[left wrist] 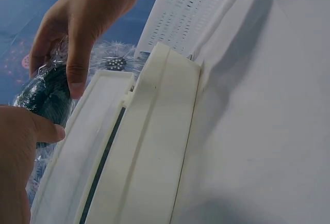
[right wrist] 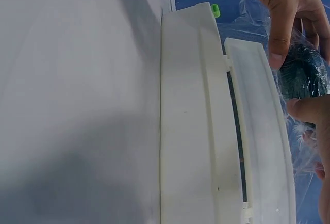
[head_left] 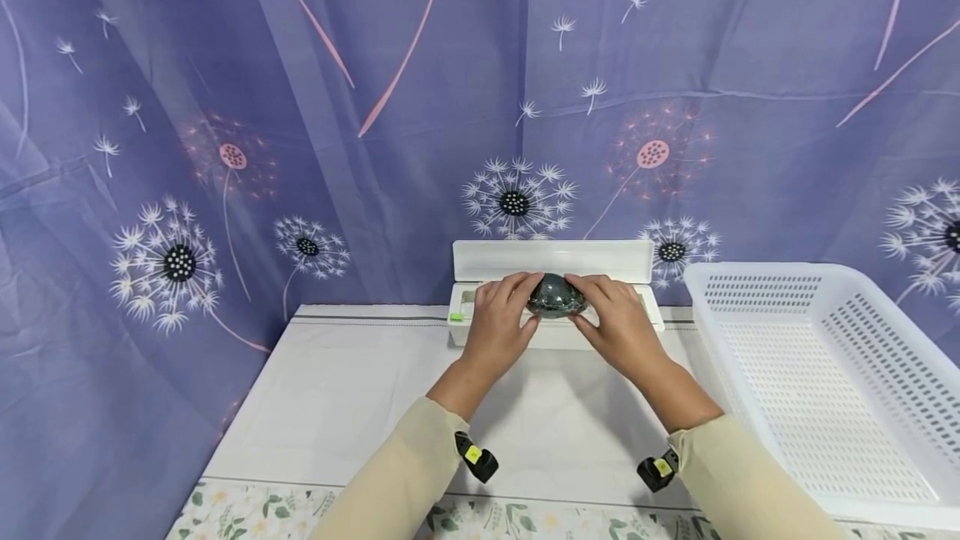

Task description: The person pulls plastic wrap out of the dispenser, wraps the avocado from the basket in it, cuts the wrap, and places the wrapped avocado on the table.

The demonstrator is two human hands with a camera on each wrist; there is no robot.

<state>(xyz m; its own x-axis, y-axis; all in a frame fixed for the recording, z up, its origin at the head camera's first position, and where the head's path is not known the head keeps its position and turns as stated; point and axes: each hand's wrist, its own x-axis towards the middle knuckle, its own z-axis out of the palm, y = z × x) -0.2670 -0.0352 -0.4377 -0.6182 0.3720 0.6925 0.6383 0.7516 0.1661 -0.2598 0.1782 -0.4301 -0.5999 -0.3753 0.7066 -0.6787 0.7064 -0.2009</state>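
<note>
A dark green, rounded object with clear plastic film over it is held up between both hands. My left hand grips its left side between thumb and fingers, while my right hand grips the right side the same way. Wrinkled clear film spreads about the object in the right wrist view. Just below the hands stands a long white cling film dispenser, its lid raised at the back. The hands and the object hide part of the dispenser's inside.
To the right, a white perforated plastic basket stands on the white-covered table. A small green tab sits at the dispenser's left end. Behind the table hangs a purple dandelion-print curtain.
</note>
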